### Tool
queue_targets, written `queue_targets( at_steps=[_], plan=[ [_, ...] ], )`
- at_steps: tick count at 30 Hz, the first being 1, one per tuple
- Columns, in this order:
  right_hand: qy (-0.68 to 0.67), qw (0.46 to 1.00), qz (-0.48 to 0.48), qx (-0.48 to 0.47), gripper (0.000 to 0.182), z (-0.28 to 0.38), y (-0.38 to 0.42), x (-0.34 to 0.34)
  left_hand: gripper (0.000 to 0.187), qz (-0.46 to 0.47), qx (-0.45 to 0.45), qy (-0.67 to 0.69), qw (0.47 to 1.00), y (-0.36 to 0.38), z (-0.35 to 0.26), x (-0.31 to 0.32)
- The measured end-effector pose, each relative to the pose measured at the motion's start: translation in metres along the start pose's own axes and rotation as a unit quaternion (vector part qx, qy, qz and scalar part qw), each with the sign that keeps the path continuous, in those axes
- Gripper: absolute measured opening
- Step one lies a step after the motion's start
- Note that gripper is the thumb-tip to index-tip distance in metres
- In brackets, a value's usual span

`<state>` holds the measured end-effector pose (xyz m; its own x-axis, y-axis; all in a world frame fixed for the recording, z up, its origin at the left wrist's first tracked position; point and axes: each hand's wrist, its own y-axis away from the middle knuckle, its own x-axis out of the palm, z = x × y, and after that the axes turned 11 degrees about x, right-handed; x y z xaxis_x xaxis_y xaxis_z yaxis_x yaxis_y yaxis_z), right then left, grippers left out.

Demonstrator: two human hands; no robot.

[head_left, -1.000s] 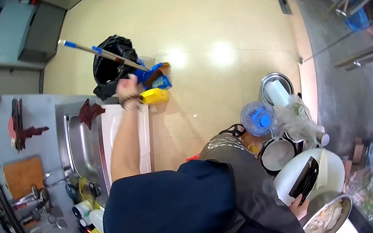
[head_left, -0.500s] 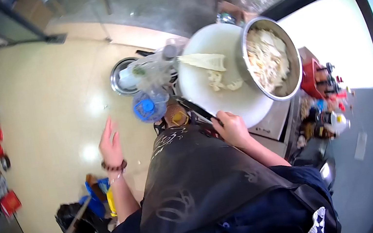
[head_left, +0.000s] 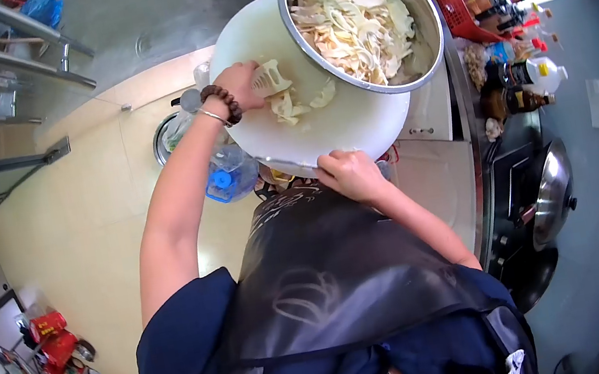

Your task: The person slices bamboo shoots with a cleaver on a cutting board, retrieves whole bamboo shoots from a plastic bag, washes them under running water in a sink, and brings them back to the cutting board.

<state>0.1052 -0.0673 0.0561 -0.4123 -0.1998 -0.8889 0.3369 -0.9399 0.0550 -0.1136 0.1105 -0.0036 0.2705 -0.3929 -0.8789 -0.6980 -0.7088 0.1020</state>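
Note:
My left hand (head_left: 242,88), with a beaded bracelet at the wrist, grips a pale piece of bamboo shoot (head_left: 270,78) whose ribbed inner chambers show. The piece lies on a round white cutting board (head_left: 360,123). Several cut slices (head_left: 288,108) rest just below it, and another slice (head_left: 323,93) lies farther right. At the board's near edge, my right hand (head_left: 351,175) is closed around a knife (head_left: 286,164). Its blade points left, seen nearly edge-on, and the handle is mostly hidden in my fingers.
A metal bowl (head_left: 335,76) of sliced bamboo shoot (head_left: 360,26) overlaps the board's right side. Beyond it are a red basket (head_left: 456,10) of bottles and a counter with a lidded wok (head_left: 552,192). A clear plastic jug (head_left: 232,174) with a blue cap stands below left.
My left hand has come from low on the left, away from the board, up onto the bamboo shoot. The knife in my right hand has swung to the board's near edge. The view has shifted.

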Motion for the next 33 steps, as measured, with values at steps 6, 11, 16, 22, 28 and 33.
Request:
queue_targets(
  at_steps=[6,11,16,22,28,33],
  plan=[
    [-0.048,0.99,-0.073,0.112,0.016,-0.026,-0.012,-0.011,0.064,-0.209,-0.129,0.308,0.919,0.054,-0.015,-0.048],
    [-0.107,0.99,-0.015,0.086,0.017,-0.022,0.009,-0.013,0.041,-0.272,-0.154,0.583,0.75,0.123,-0.028,-0.047],
    [-0.088,0.987,0.109,0.083,0.019,-0.025,0.009,-0.003,0.056,-0.286,-0.145,0.791,0.52,0.168,-0.048,-0.018],
    [-0.132,0.984,0.075,0.095,0.021,-0.026,-0.01,-0.012,0.043,-0.274,-0.129,0.571,0.763,0.15,-0.073,-0.007],
    [-0.103,0.981,-0.032,0.16,0.022,-0.04,-0.022,-0.014,0.044,-0.217,-0.141,0.74,0.621,0.134,-0.061,0.005],
    [-0.129,0.965,-0.076,0.216,0.022,-0.034,-0.013,-0.027,0.051,-0.253,0.009,0.147,0.956,0.102,-0.097,0.014]
  ],
)
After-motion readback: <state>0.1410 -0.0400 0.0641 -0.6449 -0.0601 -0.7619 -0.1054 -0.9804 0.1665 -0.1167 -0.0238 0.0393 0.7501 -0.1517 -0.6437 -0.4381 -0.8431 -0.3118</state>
